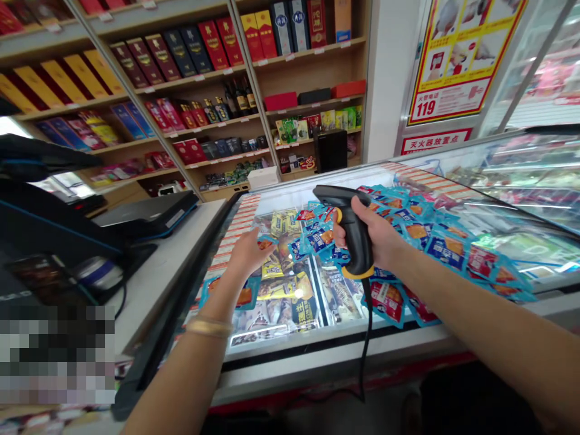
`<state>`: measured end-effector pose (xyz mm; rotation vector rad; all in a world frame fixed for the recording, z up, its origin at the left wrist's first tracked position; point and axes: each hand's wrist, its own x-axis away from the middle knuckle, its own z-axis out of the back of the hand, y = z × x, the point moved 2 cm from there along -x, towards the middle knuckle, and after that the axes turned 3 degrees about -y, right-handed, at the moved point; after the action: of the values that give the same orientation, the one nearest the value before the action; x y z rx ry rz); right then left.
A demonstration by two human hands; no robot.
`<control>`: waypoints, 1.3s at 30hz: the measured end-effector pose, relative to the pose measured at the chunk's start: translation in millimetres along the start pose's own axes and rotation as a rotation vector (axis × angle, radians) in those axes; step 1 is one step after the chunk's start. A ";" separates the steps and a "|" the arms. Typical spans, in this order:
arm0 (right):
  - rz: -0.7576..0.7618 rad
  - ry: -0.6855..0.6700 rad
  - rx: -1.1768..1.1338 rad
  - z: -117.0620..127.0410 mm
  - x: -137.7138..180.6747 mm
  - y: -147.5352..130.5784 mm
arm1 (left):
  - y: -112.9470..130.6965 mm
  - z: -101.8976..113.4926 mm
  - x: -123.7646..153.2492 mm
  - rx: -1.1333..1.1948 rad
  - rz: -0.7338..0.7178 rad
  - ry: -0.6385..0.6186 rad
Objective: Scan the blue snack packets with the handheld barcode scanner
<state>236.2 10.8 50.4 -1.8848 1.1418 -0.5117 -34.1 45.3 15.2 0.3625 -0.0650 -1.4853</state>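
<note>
My right hand [374,232] is wrapped round the handle of a black and yellow barcode scanner [356,232], its head pointing left and its cable hanging down. My left hand [251,252] is over the left part of the glass freezer lid, with a small blue snack packet [266,242] between thumb and fingers; the grip is partly hidden. More blue snack packets [247,295] lie under my left wrist. A large spread of blue and red snack packets [446,246] covers the lid behind and to the right of the scanner.
Frozen goods in yellow bags [276,289] show through the freezer glass. On the left stand a counter [172,266] and dark checkout equipment [49,217]. Shelves of boxed bottles [211,45] line the back wall. The scanner's cable [367,338] hangs over the freezer's front edge.
</note>
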 end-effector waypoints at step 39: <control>-0.177 -0.081 -0.012 -4.0 -11.1 60.9 | 22.7 -6.4 35.2 1.452 0.134 -0.349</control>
<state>196.5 5.2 3.0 -2.0095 0.9327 -0.5216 -7.3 13.0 9.2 1.2022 -1.4534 -1.1215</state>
